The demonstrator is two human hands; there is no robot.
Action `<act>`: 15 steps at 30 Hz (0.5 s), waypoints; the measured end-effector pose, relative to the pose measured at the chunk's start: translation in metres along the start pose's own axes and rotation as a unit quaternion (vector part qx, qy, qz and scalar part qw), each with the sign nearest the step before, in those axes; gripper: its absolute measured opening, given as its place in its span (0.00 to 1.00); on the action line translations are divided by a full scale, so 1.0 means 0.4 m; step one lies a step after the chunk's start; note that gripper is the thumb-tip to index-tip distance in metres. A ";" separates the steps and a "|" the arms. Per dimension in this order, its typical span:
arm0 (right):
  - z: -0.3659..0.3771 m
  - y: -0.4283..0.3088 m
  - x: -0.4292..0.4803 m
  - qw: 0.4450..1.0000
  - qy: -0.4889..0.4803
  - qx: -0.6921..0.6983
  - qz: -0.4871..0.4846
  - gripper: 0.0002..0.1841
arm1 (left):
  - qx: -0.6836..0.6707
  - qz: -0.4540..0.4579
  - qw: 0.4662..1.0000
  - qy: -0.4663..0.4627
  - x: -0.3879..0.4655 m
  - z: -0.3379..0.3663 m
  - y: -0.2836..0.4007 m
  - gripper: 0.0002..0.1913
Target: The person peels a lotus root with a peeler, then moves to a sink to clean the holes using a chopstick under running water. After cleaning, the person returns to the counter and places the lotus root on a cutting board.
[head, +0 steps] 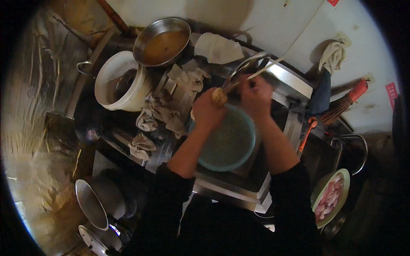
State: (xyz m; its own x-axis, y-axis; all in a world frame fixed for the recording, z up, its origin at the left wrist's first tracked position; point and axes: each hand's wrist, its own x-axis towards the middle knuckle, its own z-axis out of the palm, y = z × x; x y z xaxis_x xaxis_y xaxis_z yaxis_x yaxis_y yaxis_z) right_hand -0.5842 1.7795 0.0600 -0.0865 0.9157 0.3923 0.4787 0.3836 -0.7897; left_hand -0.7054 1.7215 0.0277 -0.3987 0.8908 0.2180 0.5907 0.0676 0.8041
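Over a teal basin (229, 140) in the sink, my left hand (208, 110) is closed around a tan, lumpy thing (219, 96). Whether that is a cloth or a root is too blurred to tell. A second bit of tan shows at the outer side of the same hand. My right hand (258, 96) is raised beside it, fingers curled, just below the curved metal faucet (248, 62). Its fingertips are hidden, so any grip there cannot be made out. The basin appears to hold cloudy liquid.
Left of the basin lie crumpled grey cloths (161, 113). A white bucket (120, 81) and a steel bowl (163, 41) of brownish liquid stand behind. At right are an orange peeler-like tool (308, 133), a hanging cloth (333, 57) and a bowl of raw meat (330, 198).
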 end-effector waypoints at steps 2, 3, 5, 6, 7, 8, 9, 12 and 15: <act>-0.009 -0.006 0.003 0.991 -0.075 0.079 0.074 0.10 | -0.018 0.020 0.999 -0.023 -0.001 0.001 -0.005 0.29; -0.018 -0.009 0.006 0.994 -0.033 0.082 0.069 0.10 | -0.020 -0.003 0.998 -0.054 -0.001 0.001 -0.006 0.30; -0.033 -0.014 0.011 0.988 -0.063 0.081 0.112 0.10 | 0.004 0.075 0.997 -0.019 -0.005 -0.003 -0.008 0.33; -0.036 -0.016 0.010 0.985 -0.024 0.121 0.123 0.10 | 0.016 0.115 0.993 -0.006 -0.007 -0.005 -0.009 0.35; -0.039 -0.017 0.010 0.977 -0.013 0.154 0.145 0.11 | 0.036 0.080 0.996 -0.016 -0.009 -0.005 -0.009 0.35; -0.038 -0.018 0.008 0.972 0.036 0.189 0.138 0.11 | 0.056 0.064 0.996 -0.014 -0.010 -0.004 -0.010 0.35; -0.038 -0.019 0.008 0.983 0.001 0.136 0.123 0.11 | 0.072 0.061 0.996 0.003 -0.010 -0.004 -0.012 0.35; -0.044 -0.029 0.008 0.999 0.015 0.036 0.013 0.11 | 0.070 0.058 0.995 -0.043 -0.014 0.006 -0.014 0.34; -0.075 -0.044 0.020 0.994 0.046 0.093 0.017 0.10 | 0.044 0.063 0.997 -0.001 -0.026 0.005 -0.020 0.33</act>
State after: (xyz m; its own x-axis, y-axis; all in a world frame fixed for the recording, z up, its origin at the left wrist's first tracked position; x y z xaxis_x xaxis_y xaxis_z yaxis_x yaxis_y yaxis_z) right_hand -0.5671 1.7763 0.0912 0.0108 0.9169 0.3989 0.3093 0.3763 -0.8733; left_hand -0.7044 1.7126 0.0179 -0.3157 0.8954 0.3139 0.6957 -0.0065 0.7183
